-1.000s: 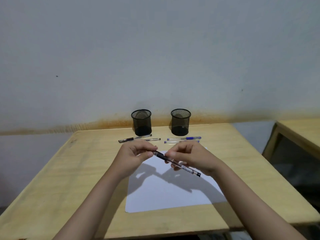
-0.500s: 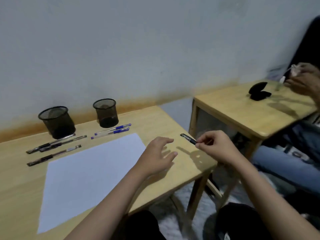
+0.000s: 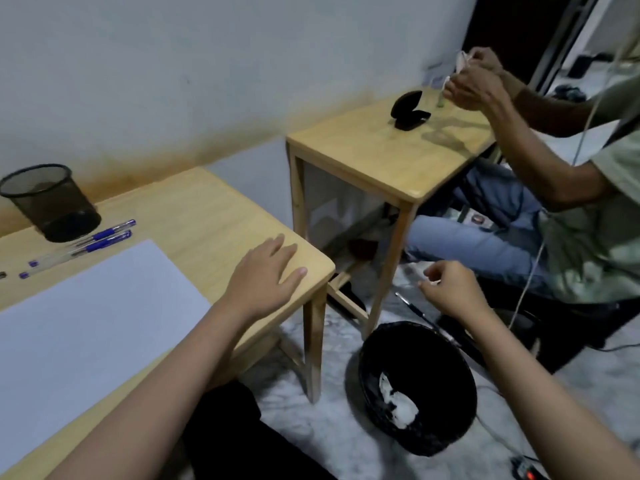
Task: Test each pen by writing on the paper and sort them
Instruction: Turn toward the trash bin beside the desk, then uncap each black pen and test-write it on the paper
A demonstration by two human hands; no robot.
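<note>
Black pen (image 3: 420, 311) just let go from loosely curled right hand (image 3: 446, 289), dropping toward bin (image 3: 415, 386): likely rejected; left hand (image 3: 266, 278) flat, empty.

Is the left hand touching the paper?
Apart. The head view shows the left hand flat on the bare wood at the table corner, with a strip of wood visible between its heel and the paper's right edge.
</note>
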